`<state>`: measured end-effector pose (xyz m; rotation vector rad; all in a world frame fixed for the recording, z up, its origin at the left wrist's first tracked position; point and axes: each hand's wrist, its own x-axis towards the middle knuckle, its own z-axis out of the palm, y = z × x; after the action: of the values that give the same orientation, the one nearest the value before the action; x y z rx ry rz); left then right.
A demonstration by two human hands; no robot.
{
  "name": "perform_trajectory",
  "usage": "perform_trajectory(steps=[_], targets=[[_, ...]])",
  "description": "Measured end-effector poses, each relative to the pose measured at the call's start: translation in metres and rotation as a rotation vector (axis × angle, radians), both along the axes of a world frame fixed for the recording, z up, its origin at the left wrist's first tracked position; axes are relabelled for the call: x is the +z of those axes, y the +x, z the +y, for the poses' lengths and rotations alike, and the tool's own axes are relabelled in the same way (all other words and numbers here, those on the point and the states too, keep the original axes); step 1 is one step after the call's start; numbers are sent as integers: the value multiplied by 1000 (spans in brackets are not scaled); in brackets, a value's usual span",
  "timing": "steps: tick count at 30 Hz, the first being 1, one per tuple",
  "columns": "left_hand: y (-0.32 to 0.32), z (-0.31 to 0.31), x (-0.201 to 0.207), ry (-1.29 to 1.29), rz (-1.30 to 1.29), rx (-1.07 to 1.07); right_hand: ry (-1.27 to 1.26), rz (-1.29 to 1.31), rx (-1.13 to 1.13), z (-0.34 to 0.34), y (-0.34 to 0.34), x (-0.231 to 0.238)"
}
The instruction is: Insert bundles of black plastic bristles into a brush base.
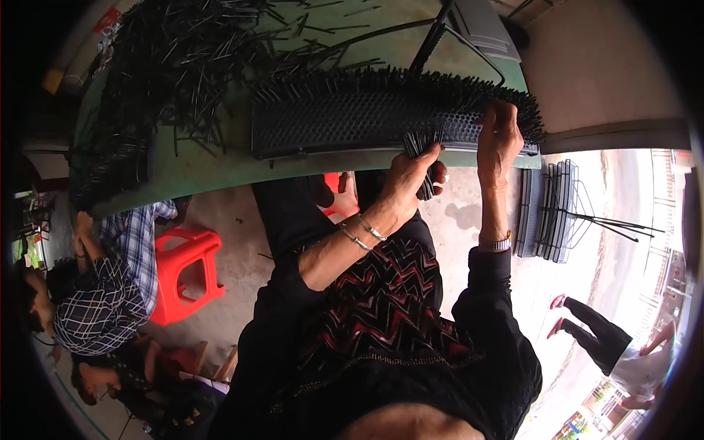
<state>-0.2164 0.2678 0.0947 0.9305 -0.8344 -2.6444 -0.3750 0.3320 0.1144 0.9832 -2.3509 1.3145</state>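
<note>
A long black rack (pixel 330 121) with rows of small holes lies along the near edge of the green table (pixel 227 167). Short black sticks (pixel 345 82) stand packed in its far rows and at its right end; the nearer holes are bare. My left hand (pixel 407 180), with bangles on the wrist, is closed around a bundle of thin black sticks (pixel 419 141) just in front of the rack. Over the rack's right part, my right hand (pixel 501 143) has its fingers pinched together close to the holes. Whatever is between those fingertips is hidden.
Loose black sticks (pixel 176 66) heap across the table's left side. A black metal frame (pixel 431 44) rises behind the rack. Stacked wire racks (pixel 551 213) stand on the floor at right, a red stool (pixel 187 271) at left. Other people (pixel 99 308) sit at left; one person (pixel 601 337) is outside.
</note>
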Motion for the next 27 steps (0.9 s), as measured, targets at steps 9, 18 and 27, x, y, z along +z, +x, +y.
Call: perform_trajectory(steps=[9, 18, 27], targets=[[3, 5, 2, -74, -89, -25, 362, 171, -49, -7, -3, -5], [5, 9, 14, -122, -76, -42, 148, -711, 395, 28, 22, 17], [-5, 7, 8, -32, -42, -12, -48, -29, -66, 23, -8, 19]])
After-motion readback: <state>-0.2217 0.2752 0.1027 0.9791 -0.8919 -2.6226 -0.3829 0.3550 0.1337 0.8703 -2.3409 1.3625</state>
